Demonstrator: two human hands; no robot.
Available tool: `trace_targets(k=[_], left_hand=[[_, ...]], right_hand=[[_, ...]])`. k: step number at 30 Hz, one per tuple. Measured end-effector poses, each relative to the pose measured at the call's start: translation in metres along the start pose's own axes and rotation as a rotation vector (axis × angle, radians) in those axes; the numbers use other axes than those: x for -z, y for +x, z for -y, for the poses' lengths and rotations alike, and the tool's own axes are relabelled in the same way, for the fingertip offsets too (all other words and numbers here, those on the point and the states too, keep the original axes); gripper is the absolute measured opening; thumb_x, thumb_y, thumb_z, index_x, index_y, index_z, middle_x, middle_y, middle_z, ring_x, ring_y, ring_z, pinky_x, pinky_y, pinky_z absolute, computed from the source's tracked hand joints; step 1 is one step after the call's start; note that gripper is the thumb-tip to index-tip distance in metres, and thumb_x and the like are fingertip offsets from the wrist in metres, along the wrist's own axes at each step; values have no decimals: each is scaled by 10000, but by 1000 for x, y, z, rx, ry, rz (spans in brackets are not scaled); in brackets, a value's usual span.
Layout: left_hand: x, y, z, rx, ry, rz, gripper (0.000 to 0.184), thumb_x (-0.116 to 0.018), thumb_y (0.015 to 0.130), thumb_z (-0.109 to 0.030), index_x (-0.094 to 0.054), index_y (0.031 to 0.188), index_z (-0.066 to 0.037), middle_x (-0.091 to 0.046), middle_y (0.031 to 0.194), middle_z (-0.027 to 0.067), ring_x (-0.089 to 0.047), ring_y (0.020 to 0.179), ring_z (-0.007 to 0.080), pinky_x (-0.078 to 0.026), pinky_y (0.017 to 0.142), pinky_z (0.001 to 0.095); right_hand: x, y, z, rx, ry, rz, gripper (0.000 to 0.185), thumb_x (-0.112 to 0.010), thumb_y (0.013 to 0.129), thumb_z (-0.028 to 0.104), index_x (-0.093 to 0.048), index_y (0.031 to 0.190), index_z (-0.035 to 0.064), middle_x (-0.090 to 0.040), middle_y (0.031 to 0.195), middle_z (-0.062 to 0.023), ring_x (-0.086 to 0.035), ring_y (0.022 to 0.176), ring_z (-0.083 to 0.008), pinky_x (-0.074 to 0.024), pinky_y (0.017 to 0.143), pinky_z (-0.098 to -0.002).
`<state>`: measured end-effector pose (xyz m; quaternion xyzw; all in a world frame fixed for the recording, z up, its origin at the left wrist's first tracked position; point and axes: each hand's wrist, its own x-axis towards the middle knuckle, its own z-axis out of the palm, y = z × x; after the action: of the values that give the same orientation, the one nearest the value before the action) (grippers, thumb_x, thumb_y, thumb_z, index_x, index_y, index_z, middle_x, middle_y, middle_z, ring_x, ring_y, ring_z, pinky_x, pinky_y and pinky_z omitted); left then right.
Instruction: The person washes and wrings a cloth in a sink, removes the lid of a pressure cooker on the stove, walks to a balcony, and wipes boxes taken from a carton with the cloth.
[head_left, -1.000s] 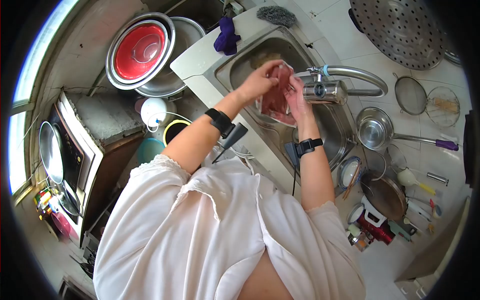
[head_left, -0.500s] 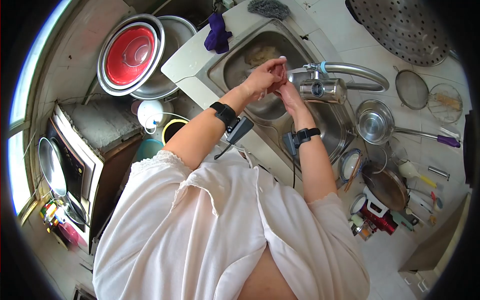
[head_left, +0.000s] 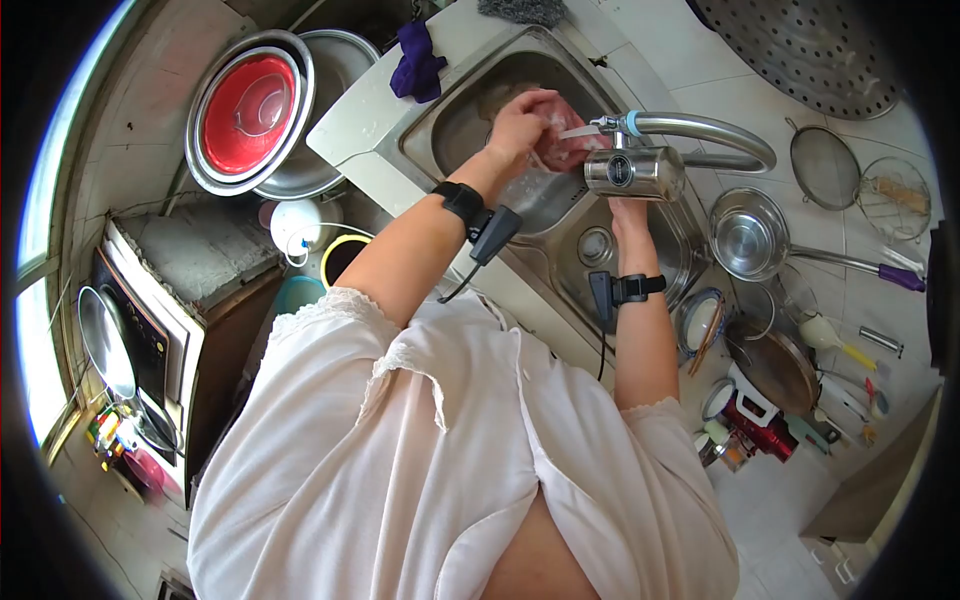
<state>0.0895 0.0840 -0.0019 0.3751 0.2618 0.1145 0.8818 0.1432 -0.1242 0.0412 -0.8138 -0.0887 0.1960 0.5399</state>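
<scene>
My left hand (head_left: pixel 518 130) is closed on a wet, pinkish-red piece of raw meat (head_left: pixel 560 140) above the left bowl of the steel sink (head_left: pixel 440 150). A stream of water from the faucet (head_left: pixel 690 125) runs onto the meat. The faucet's metal filter cylinder (head_left: pixel 635 174) sits just right of it. Below that cylinder, my right hand (head_left: pixel 628 215) shows only in part; its fingers are hidden behind the filter. Something pale brown at the far end of the left bowl is partly covered by my left hand.
A purple cloth (head_left: pixel 416 65) and a grey scouring pad (head_left: pixel 522 10) lie at the counter's far side. Nested basins with a red bowl (head_left: pixel 250 110) stand left. To the right are a saucepan (head_left: pixel 748 235), strainers (head_left: pixel 823 160) and a brown round lid (head_left: pixel 770 365).
The hands, close together before, have moved apart. My right hand has shifted right, behind the faucet filter. The meat now shows clearly in my left hand under the water.
</scene>
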Motion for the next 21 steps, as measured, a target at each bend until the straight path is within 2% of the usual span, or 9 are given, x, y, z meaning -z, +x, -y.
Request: trace_targets(k=[3,5,7,8,11,13,15,17,21], left_hand=[[-31,-25,-10,114,-115,196,485,-555,847,111,-649,1290,-61,-653,1171,128,-694,929,232,-597,768,317],[-40,-39,-12,12,130,253,487,-581,867,56,-606,1338,-60,-684,1156,145,-715,913,254,-589,800,359],[-43,-62,-12,-246,801,342,474,-588,880,11,-592,1347,-67,-698,1157,166,-715,978,305,-564,875,402],[-43,-75,-6,-471,913,276,435,-641,916,-76,-610,1350,-71,-655,1286,183,-664,1129,281,-501,991,391],[-21,-98,-4,-442,818,443,439,-617,917,-70,-612,1355,-85,-671,1245,167,-654,1124,313,-466,1048,402],[3,-108,-1,-367,756,384,389,-577,920,-39,-632,1304,-40,-682,1211,147,-667,1111,287,-501,1016,411],[29,-107,-12,276,58,169,330,-559,896,-26,-668,1207,-4,-698,1161,150,-677,1074,268,-549,958,417],[65,-95,7,416,-67,-26,315,-562,926,-108,-665,1193,24,-674,1186,150,-672,1078,231,-566,958,403],[61,-71,17,794,-309,-47,561,-469,1048,-452,-527,1363,9,-603,1310,202,-647,1128,338,-542,999,461]], right_hand=[[-5,11,-21,-44,-84,62,464,-737,942,239,-591,1350,73,-607,1298,-42,-564,1183,-146,-497,999,-368],[-8,16,-26,-56,-57,76,441,-706,963,268,-597,1343,72,-602,1323,-48,-562,1205,-152,-494,999,-379],[-24,12,-2,-311,777,240,407,-615,1005,306,-600,1335,67,-609,1348,-76,-573,1245,-180,-497,990,-385],[-36,12,0,-315,778,249,407,-615,1005,306,-600,1335,67,-609,1348,-76,-573,1245,-180,-497,990,-385],[-61,17,-1,-246,871,268,398,-527,1029,311,-593,1334,63,-611,1364,-85,-563,1288,-208,-475,1026,-375],[-66,20,-10,-440,1131,259,342,-571,1033,295,-598,1318,108,-652,1269,-70,-616,1201,-232,-508,1062,-432],[-76,16,0,-389,1111,285,355,-543,1037,322,-604,1315,110,-648,1280,-59,-604,1216,-235,-503,1063,-456],[-83,14,19,-272,1063,332,395,-487,1045,376,-617,1310,112,-640,1302,-38,-579,1245,-239,-493,1065,-506],[-80,-3,27,-346,1195,260,454,-483,1034,356,-575,1400,104,-612,1390,-24,-567,1255,-217,-449,1111,-436]])
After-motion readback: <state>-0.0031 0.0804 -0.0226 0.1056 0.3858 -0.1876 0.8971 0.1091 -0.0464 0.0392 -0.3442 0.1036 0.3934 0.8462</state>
